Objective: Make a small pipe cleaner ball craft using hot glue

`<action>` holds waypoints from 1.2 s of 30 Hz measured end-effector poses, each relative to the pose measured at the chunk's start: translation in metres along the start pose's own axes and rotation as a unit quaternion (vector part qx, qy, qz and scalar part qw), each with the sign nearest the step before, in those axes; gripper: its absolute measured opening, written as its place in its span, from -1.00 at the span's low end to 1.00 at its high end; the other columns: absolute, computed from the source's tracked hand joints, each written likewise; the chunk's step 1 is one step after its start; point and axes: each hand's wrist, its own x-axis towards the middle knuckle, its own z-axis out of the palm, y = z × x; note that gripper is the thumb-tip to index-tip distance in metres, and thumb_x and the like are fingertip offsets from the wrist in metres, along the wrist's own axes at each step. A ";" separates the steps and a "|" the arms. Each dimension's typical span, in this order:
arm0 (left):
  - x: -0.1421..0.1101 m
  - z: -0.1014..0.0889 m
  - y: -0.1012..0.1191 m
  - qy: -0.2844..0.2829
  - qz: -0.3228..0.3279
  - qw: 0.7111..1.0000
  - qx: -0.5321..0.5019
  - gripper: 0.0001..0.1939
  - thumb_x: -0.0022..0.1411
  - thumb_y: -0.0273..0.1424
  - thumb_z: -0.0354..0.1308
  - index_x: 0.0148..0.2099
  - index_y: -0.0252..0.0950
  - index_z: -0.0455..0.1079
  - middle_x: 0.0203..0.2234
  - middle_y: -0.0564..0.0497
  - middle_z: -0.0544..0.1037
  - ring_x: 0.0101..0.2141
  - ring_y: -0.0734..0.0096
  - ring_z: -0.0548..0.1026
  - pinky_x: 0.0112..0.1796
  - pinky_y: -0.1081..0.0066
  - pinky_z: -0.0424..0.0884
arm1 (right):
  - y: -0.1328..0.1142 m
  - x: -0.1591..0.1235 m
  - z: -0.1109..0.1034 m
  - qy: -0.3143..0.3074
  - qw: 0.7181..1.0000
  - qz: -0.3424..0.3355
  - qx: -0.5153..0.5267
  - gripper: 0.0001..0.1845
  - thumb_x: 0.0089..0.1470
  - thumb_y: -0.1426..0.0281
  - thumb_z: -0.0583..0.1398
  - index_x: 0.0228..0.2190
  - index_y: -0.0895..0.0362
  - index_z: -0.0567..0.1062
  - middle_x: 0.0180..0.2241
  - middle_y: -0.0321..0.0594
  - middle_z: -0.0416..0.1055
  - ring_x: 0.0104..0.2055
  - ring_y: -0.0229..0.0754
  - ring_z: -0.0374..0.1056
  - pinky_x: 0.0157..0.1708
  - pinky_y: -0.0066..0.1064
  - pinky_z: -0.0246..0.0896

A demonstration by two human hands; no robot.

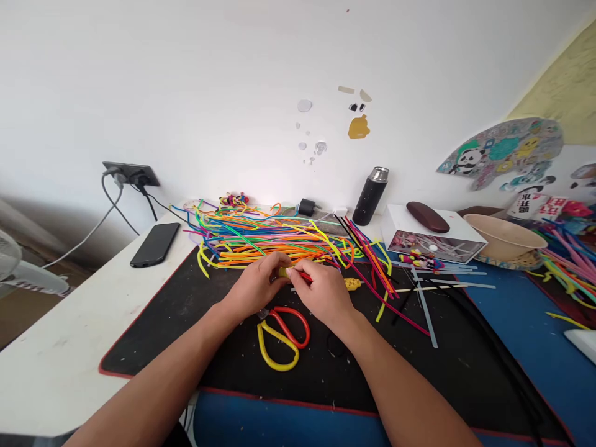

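Note:
My left hand (254,287) and my right hand (326,295) meet above the black mat, fingers pinched together. Between the left fingertips a small bit of a yellow piece (282,272) shows; a red pipe cleaner (305,276) runs under my right thumb. Fingers cover most of both, so how they join cannot be seen. Just below the hands lie scissors (285,338) with one red and one yellow handle loop, their blades partly hidden by my left hand. A small yellow wound piece (352,284) lies right of my right hand.
Behind the hands spreads a heap of coloured pipe cleaners (261,239). A phone (155,244) lies left. A black flask (370,196), a white box (433,233) with a glasses case (427,216), and a beige bowl (505,233) stand back right. Glue sticks (424,310) lie on the mat (447,366).

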 end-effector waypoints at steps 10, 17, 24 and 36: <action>-0.002 0.000 0.002 -0.023 0.018 1.000 -0.008 -0.79 0.27 -0.43 0.24 -0.04 -0.17 0.40 -0.26 0.00 0.64 -0.33 0.28 0.55 -0.28 0.34 0.43 | 0.002 0.002 -0.005 0.017 0.999 0.014 0.049 -0.70 0.37 0.21 0.19 -0.37 0.04 0.60 -0.41 -0.22 0.64 -0.45 -0.12 0.47 -0.36 -0.34 0.17; -0.004 0.001 0.006 -0.038 0.007 0.996 -0.085 -0.74 0.28 -0.42 0.26 0.00 -0.17 0.36 -0.23 -0.01 0.66 -0.35 0.31 0.54 -0.28 0.34 0.44 | 0.004 0.006 -0.008 0.021 0.995 0.058 0.076 -0.66 0.34 0.14 0.21 -0.40 0.05 0.60 -0.43 -0.24 0.63 -0.49 -0.15 0.42 -0.40 -0.34 0.17; -0.003 0.001 0.011 -0.035 -0.005 0.984 -0.175 -0.71 0.28 -0.40 0.29 0.00 -0.18 0.32 -0.25 0.03 0.66 -0.37 0.37 0.51 -0.28 0.36 0.42 | 0.006 0.010 -0.008 0.036 0.981 0.087 0.169 -0.66 0.26 0.11 0.26 -0.41 0.08 0.60 -0.45 -0.23 0.61 -0.44 -0.14 0.45 -0.40 -0.37 0.25; -0.001 0.008 0.009 -0.001 -0.074 0.930 -0.361 -0.59 0.14 -0.36 0.48 -0.10 -0.21 0.32 -0.28 0.04 0.60 -0.31 0.40 0.50 -0.28 0.39 0.37 | 0.012 0.013 -0.003 -0.013 0.931 0.173 0.321 -0.50 0.14 -0.12 0.31 -0.45 0.06 0.50 -0.77 -0.48 0.17 -0.74 -0.30 0.07 -0.69 -0.43 -0.05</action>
